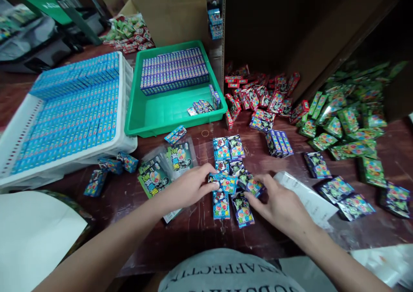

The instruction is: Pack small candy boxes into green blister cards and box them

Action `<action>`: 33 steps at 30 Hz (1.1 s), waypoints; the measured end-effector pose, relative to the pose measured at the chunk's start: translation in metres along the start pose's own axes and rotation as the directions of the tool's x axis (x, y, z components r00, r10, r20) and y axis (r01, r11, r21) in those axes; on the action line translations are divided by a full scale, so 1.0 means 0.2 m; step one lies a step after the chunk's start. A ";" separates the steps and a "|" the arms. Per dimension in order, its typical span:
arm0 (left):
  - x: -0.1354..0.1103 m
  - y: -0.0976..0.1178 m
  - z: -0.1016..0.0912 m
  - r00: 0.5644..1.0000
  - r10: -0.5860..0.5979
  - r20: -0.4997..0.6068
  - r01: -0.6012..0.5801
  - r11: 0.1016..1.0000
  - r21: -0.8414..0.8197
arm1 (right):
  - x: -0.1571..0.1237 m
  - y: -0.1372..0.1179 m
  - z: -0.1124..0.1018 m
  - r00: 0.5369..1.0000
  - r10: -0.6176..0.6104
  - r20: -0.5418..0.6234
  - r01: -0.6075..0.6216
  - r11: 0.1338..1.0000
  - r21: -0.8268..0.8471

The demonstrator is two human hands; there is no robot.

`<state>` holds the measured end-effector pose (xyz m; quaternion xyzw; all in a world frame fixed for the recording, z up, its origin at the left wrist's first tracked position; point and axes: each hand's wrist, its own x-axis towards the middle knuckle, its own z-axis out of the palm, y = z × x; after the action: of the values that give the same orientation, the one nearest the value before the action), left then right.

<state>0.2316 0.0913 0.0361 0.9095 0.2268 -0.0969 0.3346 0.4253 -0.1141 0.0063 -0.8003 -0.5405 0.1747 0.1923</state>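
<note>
Near the middle of the dark red worktop (193, 238), the left hand (189, 188) has its fingers (206, 171) pinched on one end of a blue box (227, 183), which sits crosswise over a column of blue cartons (221, 208). Opposite, the right hand (280, 201) clamps its fingers on a dark box (249, 184) (tilted, and so near the blue one that I cannot tell whether they touch) above a column of dark cartons (243, 211). Flat packets (155, 176) lie beside the left hand; beyond, side by side, stand a green tray (161, 111) and a white basket (127, 85).
</note>
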 end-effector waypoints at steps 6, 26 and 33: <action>0.11 -0.02 -0.10 0.990 0.132 0.057 -0.134 0.991 0.027 | 0.11 -0.05 0.09 0.985 -0.030 -0.172 -0.001 0.984 -0.180; 0.24 -0.45 -0.31 0.845 -0.055 -0.533 0.463 0.574 0.675 | 0.92 0.42 -0.52 0.861 -0.189 0.472 0.362 0.881 -0.306; 0.04 -0.36 -0.22 0.847 0.140 -0.513 0.142 0.870 0.472 | 0.53 0.36 -0.53 0.873 -0.486 0.045 0.477 0.868 0.136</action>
<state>0.2052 0.1714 0.0251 0.9546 0.2787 0.1041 0.0153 0.5715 -0.0517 0.0550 -0.6197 -0.7184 0.1846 0.2565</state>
